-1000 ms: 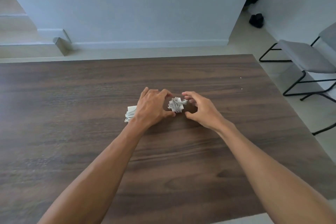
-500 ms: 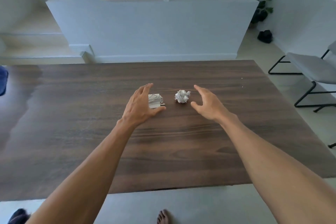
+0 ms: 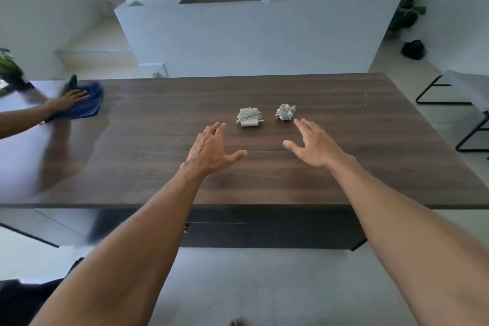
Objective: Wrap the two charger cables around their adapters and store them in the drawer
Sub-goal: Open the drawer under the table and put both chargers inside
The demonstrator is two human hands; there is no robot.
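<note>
A dark wood-grain table [image 3: 344,167] fills the middle of the view, its near edge running across the frame with a dark drawer front [image 3: 264,230] just beneath it. Beyond the far edge stands a low white wall [image 3: 251,40], with a potted plant [image 3: 407,11] and a dark object [image 3: 412,49] on the floor at the far right, and a black-framed chair [image 3: 465,93] at the right. At the far left of the table another person's hand [image 3: 67,99] presses on a blue cloth [image 3: 84,106]. The 2 forearms of the wearer reach forward over the table. The left hand [image 3: 211,149] hovers with fingers straight and spread, thumb out to the right, holding nothing. The right hand [image 3: 313,142] does likewise, fingers apart and thumb out to the left, empty. Just beyond the left hand lies the square adapter [image 3: 248,117] with its white cable wrapped around it; to its right, a little apart, lies the smaller wrapped charger [image 3: 285,112], a tight white bundle just beyond the right fingertips. Both rest on the table, neither touched.
</note>
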